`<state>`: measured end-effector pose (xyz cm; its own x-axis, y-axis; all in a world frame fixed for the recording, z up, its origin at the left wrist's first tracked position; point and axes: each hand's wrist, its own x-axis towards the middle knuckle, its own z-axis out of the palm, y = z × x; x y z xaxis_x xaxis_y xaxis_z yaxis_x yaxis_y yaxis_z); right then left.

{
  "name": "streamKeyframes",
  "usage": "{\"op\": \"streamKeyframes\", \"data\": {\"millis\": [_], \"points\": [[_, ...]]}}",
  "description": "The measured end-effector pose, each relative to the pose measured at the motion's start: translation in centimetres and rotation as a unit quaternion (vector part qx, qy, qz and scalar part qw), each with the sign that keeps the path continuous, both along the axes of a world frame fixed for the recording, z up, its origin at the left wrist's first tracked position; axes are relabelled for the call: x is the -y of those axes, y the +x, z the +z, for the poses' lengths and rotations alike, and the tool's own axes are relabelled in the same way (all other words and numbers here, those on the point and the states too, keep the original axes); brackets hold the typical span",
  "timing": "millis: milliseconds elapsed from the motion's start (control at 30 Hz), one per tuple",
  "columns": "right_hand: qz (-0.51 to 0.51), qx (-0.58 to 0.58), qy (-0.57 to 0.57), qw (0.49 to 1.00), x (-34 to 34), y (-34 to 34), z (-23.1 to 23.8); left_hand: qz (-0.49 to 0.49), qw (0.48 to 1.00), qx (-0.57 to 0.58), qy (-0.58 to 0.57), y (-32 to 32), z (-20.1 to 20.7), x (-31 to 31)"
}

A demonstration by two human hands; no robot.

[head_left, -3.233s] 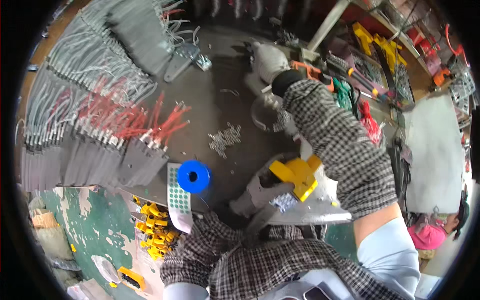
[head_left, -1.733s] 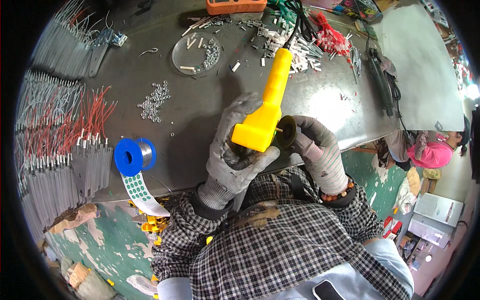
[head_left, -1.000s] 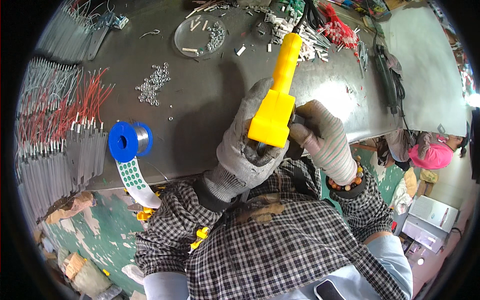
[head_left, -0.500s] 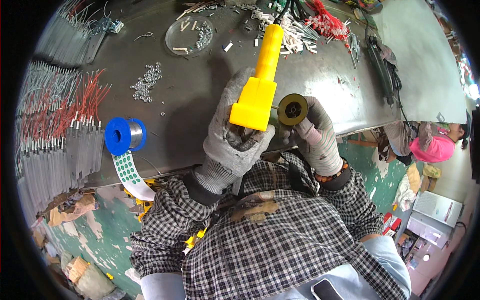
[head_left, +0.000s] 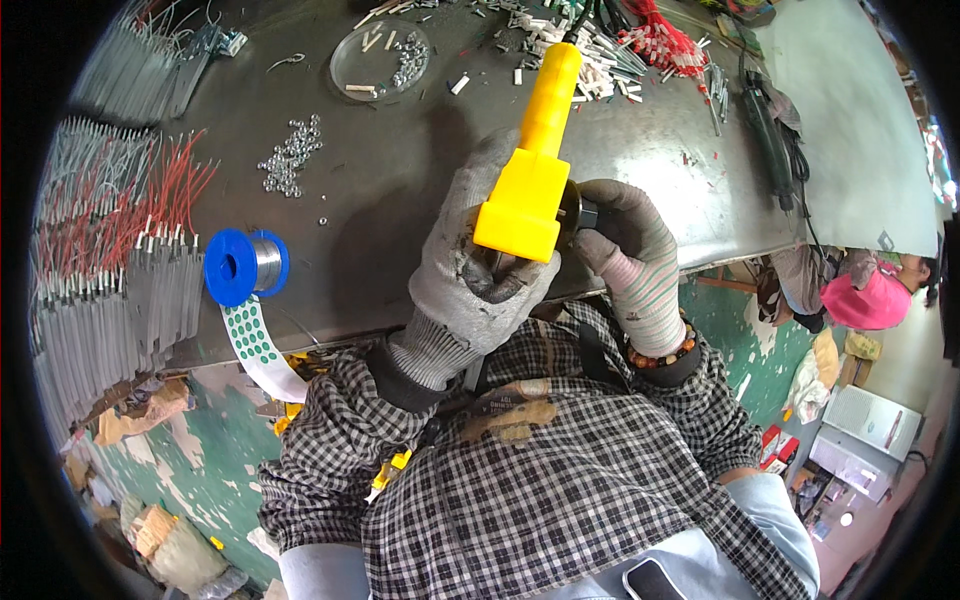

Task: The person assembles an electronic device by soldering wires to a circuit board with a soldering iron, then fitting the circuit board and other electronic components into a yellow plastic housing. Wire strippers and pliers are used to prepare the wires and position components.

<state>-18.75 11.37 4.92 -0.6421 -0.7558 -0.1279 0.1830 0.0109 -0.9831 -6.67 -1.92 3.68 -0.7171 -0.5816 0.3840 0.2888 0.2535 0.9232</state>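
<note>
My left hand [head_left: 465, 275], in a grey glove, is closed round a yellow plastic tool housing [head_left: 525, 195]. Its long handle points away from me and a black cord leaves its far end. On the right, my right hand [head_left: 640, 265], in a striped glove, pinches a dark round part [head_left: 570, 216] with a short black stub. That part sits against the right side of the housing; it is partly covered by the housing and the thumb, so I cannot tell whether it is fitted on.
Metal nuts [head_left: 290, 158] lie loose left of my hands, near a clear round dish [head_left: 345, 75]. A blue solder spool [head_left: 231, 268] stands by the table edge. Wired metal strips [head_left: 160, 300] crowd the far left. A dark corded tool [head_left: 766, 140] lies at right; a co-worker in pink [head_left: 862, 295] is beyond.
The round part has turned from showing its brass-coloured face to edge-on and now lies closer against the yellow housing. My right hand's fingers have shifted their grip; the housing moved slightly right.
</note>
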Motion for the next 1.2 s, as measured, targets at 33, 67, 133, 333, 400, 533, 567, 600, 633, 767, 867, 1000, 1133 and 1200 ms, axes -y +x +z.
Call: {"op": "streamKeyframes", "data": {"millis": [33, 67, 133, 333, 400, 533, 567, 600, 633, 767, 867, 1000, 1133, 1200], "points": [[0.003, 0.001, 0.002, 1.0, 0.0, 0.1, 0.1, 0.01, 1.0, -0.016, -0.018, -0.1, 0.1, 0.0], [-0.004, 0.001, 0.007, 1.0, 0.0, 0.3, 0.3, 0.014, 1.0, -0.015, -0.016, -0.1, 0.2, 0.0], [-0.007, 0.004, 0.012, 1.0, 0.0, 0.5, 0.4, -0.002, 1.0, -0.005, -0.025, 0.0, 0.2, 0.0], [-0.019, -0.293, -0.021, 0.956, 0.9, 0.7, -0.6, 0.019, 1.0, 0.02, 0.012, 0.3, -0.1, -0.5], [-0.022, -0.353, -0.006, 0.935, 1.7, 0.6, -0.3, 0.01, 1.0, 0.026, 0.005, 0.4, -0.1, -0.1], [-0.021, -0.45, 0.027, 0.892, 2.9, 0.6, 0.8, -0.028, 0.988, 0.022, 0.149, 0.7, 0.9, -0.1], [0.003, -0.466, 0.028, 0.884, 3.0, 0.3, 1.4, -0.023, 0.983, 0.034, 0.181, 0.8, 1.3, 0.0], [0.001, -0.467, 0.024, 0.884, 3.4, 0.2, 1.7, -0.019, 0.978, 0.045, 0.204, 1.1, 1.8, 0.4], [0.018, -0.447, 0.049, 0.893, 3.9, 0.1, 2.1, -0.018, 0.974, 0.038, 0.223, 1.4, 1.7, 0.7], [0.089, -0.499, 0.09, 0.857, 5.8, -0.7, 3.4, 0.025, 0.963, 0.006, 0.269, 2.0, 0.3, 2.0], [0.197, -0.684, 0.028, 0.702, 7.8, -2.7, 3.6, -0.061, 0.928, 0.006, 0.368, 2.9, 0.6, 3.3], [0.366, -0.802, -0.009, 0.472, 11.9, -4.0, 5.7, -0.058, 0.985, 0.124, 0.109, 5.0, -1.9, 6.0], [0.492, -0.802, -0.074, 0.33, 14.7, -3.6, 7.8, -0.046, 0.977, 0.167, -0.127, 6.0, -4.1, 8.8], [0.492, -0.83, -0.08, 0.252, 14.7, -4.9, 7.3, -0.067, 0.982, 0.089, 0.155, 4.3, -4.6, 8.3]]}}
